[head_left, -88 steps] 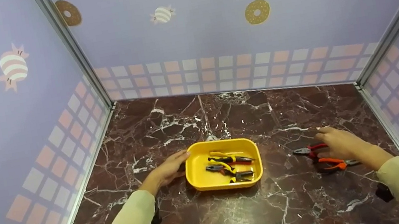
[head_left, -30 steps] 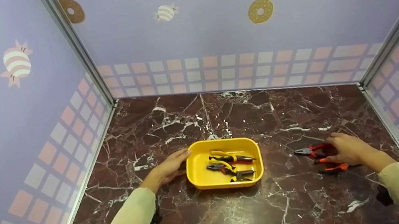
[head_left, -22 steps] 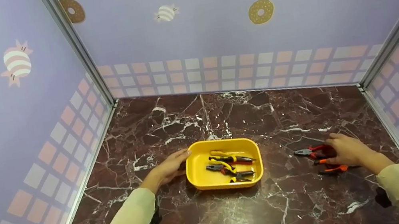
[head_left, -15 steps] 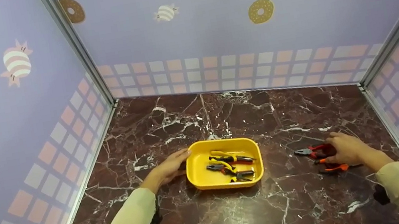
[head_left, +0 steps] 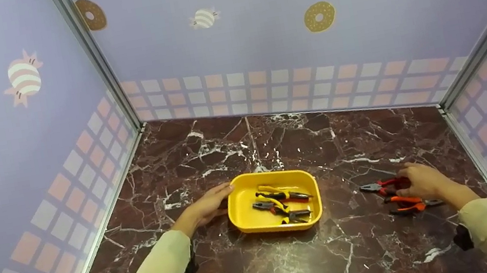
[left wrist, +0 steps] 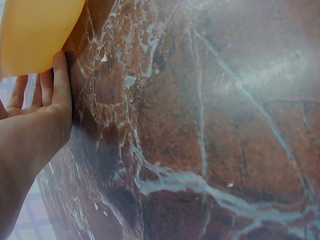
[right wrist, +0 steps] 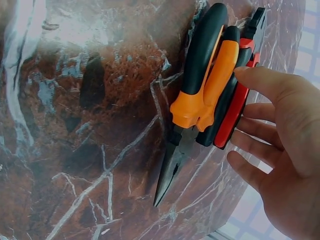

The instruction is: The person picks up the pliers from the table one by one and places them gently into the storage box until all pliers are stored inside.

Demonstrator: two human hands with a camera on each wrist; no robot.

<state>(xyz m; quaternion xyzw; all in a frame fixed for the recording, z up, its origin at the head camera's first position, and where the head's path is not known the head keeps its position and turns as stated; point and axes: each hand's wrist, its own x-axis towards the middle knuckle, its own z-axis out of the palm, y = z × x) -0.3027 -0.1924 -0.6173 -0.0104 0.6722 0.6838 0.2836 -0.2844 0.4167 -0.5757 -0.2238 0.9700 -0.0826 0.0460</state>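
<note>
At the left end of a yellow tray (head_left: 246,219), my left hand (head_left: 206,207) rests its extended fingers against the outer wall. Several pliers with yellow and black handles (head_left: 278,195) lie inside the tray. To the right, my right hand (head_left: 424,183) is at the handles of red-and-black combination pliers (head_left: 372,187). In the right wrist view its thumb overlaps the black handle, while the relaxed fingers lie along the red handle (right wrist: 233,120). Orange-and-black long-nose pliers (right wrist: 186,111) lie beside them, nose pointing the other way.
The dark red marble-patterned tabletop (head_left: 294,261) is enclosed by lilac panels (head_left: 258,45) at the back and both sides. Metal corner posts (head_left: 97,62) stand where the panels meet.
Since the oldest frame, the right hand has shifted slightly toward me and settled at the red pliers' handles. Over the last second, both hands and the tray stay nearly still; the view tilts slightly.
</note>
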